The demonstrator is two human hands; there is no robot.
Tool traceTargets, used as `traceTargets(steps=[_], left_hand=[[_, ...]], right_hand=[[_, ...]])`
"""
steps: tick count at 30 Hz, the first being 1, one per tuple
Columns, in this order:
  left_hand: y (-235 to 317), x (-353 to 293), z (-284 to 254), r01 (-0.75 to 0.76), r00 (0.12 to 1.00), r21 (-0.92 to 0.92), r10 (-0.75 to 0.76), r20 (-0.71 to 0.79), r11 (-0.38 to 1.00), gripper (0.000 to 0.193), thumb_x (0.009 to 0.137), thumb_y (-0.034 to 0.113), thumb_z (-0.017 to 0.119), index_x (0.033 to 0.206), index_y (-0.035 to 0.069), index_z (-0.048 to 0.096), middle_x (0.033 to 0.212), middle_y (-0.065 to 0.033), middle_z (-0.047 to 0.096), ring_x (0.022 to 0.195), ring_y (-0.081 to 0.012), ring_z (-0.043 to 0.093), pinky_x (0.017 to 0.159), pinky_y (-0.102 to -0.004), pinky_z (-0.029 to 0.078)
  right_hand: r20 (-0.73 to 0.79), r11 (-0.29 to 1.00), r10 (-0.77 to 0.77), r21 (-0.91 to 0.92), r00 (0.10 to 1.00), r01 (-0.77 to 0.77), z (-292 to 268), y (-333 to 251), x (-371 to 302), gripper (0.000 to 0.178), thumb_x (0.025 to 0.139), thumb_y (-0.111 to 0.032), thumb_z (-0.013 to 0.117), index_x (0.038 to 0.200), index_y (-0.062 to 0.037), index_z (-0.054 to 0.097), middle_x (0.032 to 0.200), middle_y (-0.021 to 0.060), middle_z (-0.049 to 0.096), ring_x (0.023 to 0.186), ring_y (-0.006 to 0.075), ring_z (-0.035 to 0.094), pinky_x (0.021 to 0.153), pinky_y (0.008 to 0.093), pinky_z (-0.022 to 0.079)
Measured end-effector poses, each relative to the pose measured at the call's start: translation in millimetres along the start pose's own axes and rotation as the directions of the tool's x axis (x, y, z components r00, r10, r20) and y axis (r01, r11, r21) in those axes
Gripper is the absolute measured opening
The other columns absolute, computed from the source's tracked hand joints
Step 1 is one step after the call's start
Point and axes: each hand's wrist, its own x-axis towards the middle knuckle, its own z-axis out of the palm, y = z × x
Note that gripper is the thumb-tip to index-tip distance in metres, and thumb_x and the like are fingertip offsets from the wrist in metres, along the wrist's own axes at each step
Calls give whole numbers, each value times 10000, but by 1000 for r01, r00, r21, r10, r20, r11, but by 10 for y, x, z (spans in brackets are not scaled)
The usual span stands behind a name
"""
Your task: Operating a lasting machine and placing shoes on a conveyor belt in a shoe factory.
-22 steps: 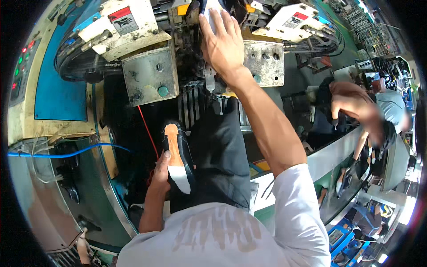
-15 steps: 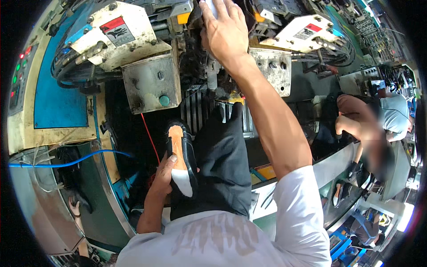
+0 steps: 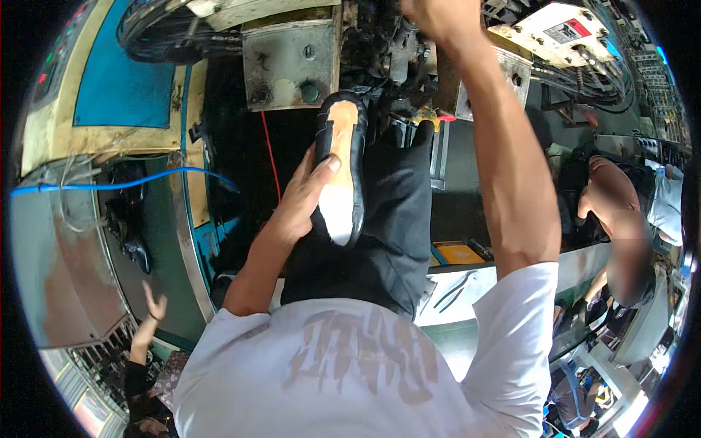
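My left hand [image 3: 301, 196] is closed around the side of a black shoe [image 3: 357, 175]. Its underside faces up, showing a tan strip along the middle and a white area at the end nearer me. The thumb presses on that underside. The shoe hangs over my dark-trousered lap, just short of the machine. Stretched far forward, my right hand [image 3: 442, 16] is at the machine's middle, at the upper edge of the view. Its fingers are cut off and smeared, so what they touch is hidden.
Metal machine blocks [image 3: 292, 66] stand ahead on both sides. A blue hose [image 3: 146, 177] crosses at left, above a belt with black shoes [image 3: 130, 237]. Another person's hand [image 3: 155, 303] reaches toward that belt. Pliers [image 3: 454, 290] lie at right; another person [image 3: 617, 197] is beyond.
My left hand has lifted the shoe forward, closer to the machine. My right hand has come off the white piece it was on at the machine's top. The whole view has shifted.
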Motion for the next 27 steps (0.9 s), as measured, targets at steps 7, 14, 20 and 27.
traceTargets(steps=[7,14,20,27], left_hand=[[8,-618,17,-140,990,106,140,9,984,856,1051,246,787,1760,100,330,1572,-89,582,1412,-210,572,1191,-388,460],[-678,-1467,-698,-290,952,-267,304,14,919,928,997,317,711,1773,120,242,1506,-223,632,1175,-396,756,1003,-532,643],[-963,-2552,-1413,-539,742,-190,357,-567,820,877,1032,200,682,1788,157,237,1461,-229,651,1175,-384,740,1030,-506,629],[-1781,-4073,-2213,-662,102,3,94,-990,749,1029,965,293,808,1807,211,223,1481,-173,630,1302,-303,632,1123,-473,501]], right_hand=[[818,-234,324,556,476,-797,-821,-2113,-1463,1272,888,-405,961,1767,18,144,1614,338,489,1503,401,516,1246,496,452],[889,-253,225,450,400,-857,-862,-3026,-1742,996,983,-299,882,1719,-5,279,1447,183,642,1278,258,661,1088,397,562],[839,-12,-65,541,541,-841,-734,-3223,-2008,622,1103,-197,726,1639,27,503,1512,182,681,1306,242,695,1115,375,567],[930,-60,10,367,367,-928,-99,-2640,-3084,377,1132,-142,662,1448,62,637,1319,196,771,1122,298,792,1005,420,655]])
